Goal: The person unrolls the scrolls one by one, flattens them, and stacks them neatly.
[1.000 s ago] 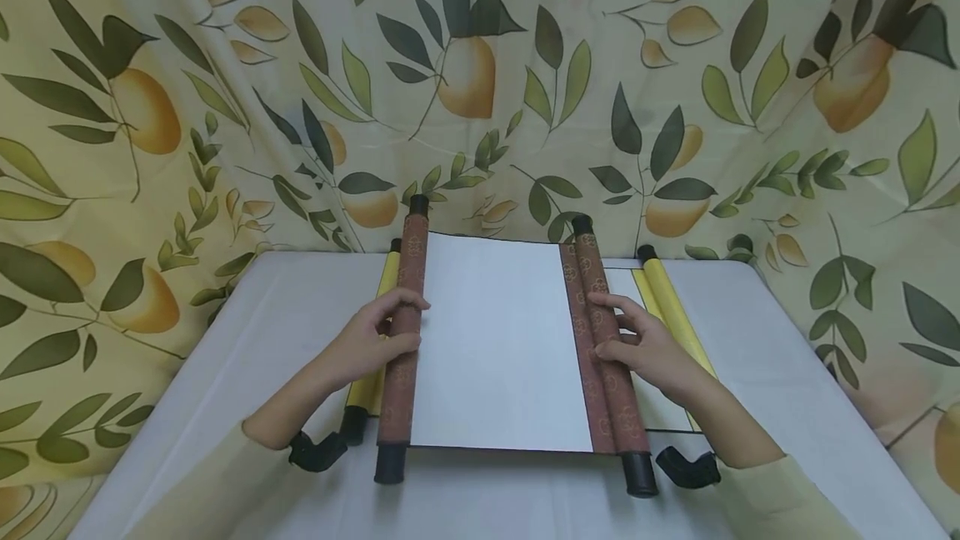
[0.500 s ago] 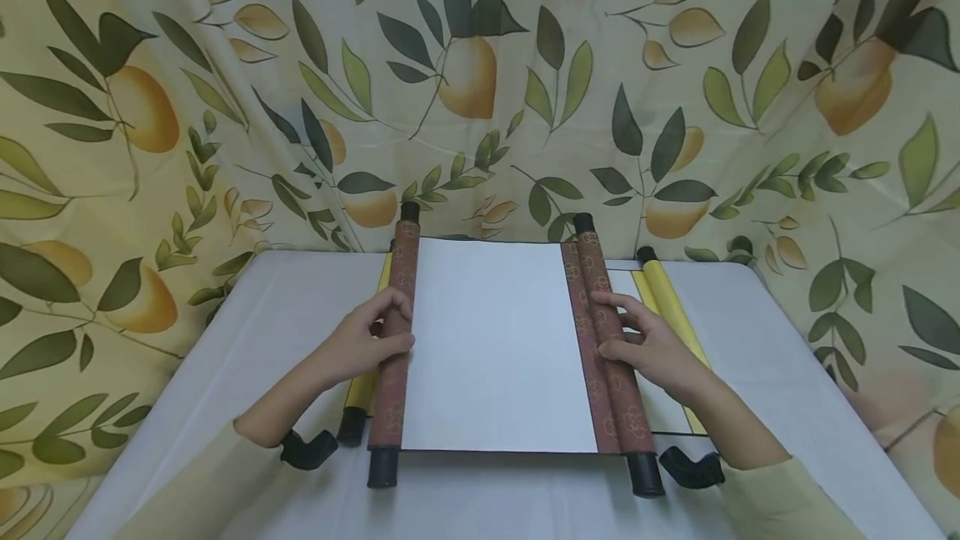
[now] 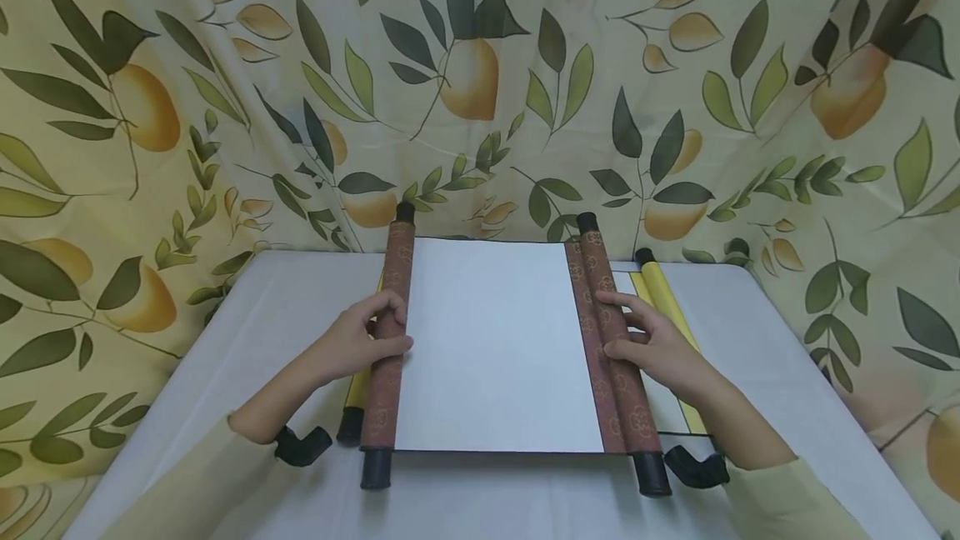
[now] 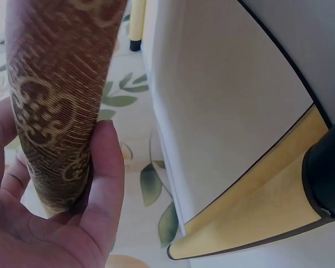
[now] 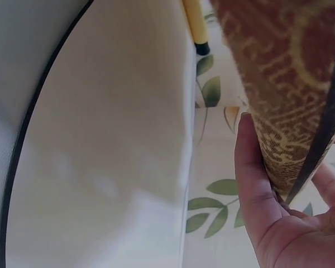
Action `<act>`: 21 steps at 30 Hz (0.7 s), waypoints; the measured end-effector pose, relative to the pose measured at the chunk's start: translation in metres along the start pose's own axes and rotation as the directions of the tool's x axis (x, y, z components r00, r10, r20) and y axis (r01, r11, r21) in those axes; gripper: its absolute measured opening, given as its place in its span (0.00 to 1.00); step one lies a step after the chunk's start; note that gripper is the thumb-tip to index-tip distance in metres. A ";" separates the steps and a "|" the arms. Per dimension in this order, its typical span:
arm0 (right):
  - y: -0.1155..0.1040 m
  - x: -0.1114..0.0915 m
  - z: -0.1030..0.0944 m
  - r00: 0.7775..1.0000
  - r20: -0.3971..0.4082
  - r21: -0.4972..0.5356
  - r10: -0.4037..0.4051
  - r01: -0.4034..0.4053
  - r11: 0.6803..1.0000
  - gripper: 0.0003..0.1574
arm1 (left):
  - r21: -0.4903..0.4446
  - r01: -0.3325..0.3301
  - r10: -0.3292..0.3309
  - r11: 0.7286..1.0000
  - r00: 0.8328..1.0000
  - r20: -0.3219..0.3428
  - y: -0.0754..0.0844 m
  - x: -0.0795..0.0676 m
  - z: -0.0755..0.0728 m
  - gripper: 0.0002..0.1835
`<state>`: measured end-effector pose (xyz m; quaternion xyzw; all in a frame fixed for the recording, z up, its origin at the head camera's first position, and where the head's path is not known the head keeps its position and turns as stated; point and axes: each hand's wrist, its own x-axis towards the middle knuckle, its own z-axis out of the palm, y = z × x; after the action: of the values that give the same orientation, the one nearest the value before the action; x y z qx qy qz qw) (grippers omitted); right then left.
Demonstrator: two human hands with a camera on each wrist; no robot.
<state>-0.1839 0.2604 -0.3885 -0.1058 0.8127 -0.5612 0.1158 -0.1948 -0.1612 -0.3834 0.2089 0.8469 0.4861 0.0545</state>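
Note:
A hanging scroll [image 3: 495,348] with a white sheet and red-brown patterned rollers is held partly unrolled above the table. My left hand [image 3: 360,336] grips its left roller [image 3: 382,407], thumb on the near side and fingers curled over it. On the other side, my right hand [image 3: 660,348] grips the right roller [image 3: 633,415] between thumb and fingers. Beneath lies a second scroll with yellow rollers [image 3: 667,298], mostly covered by the first. The left wrist view shows the patterned roller [image 4: 61,111] in the left palm; the right wrist view shows the other roller [image 5: 290,100].
The scrolls are over a table with a white cloth [image 3: 757,340]. A curtain [image 3: 555,148] printed with leaves and fruit hangs right behind and at the sides. A black bent piece [image 3: 303,446] is at the left wrist, another [image 3: 697,467] at the right.
The left hand has moved left with its roller, and the right hand slightly right with the other. The white sheet between them is wider, and less of the yellow left roller shows.

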 end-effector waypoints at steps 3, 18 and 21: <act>0.000 0.000 0.000 1.000 -0.002 -0.004 0.002 -0.002 1.000 0.42 | 0.032 -0.025 0.026 0.999 1.000 -0.014 0.009 -0.003 -0.002 0.09; -0.001 -0.006 -0.003 1.000 -0.003 -0.018 0.015 -0.015 1.000 0.42 | 0.082 0.009 -0.010 0.997 1.000 0.012 0.024 -0.009 -0.006 0.05; 0.000 -0.006 -0.004 1.000 -0.003 -0.022 0.014 -0.014 1.000 0.42 | 0.087 0.009 -0.010 0.996 1.000 0.020 0.009 -0.006 -0.006 0.11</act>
<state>-0.1797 0.2657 -0.3862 -0.1007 0.8198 -0.5515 0.1172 -0.1887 -0.1646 -0.3735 0.2119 0.8676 0.4464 0.0561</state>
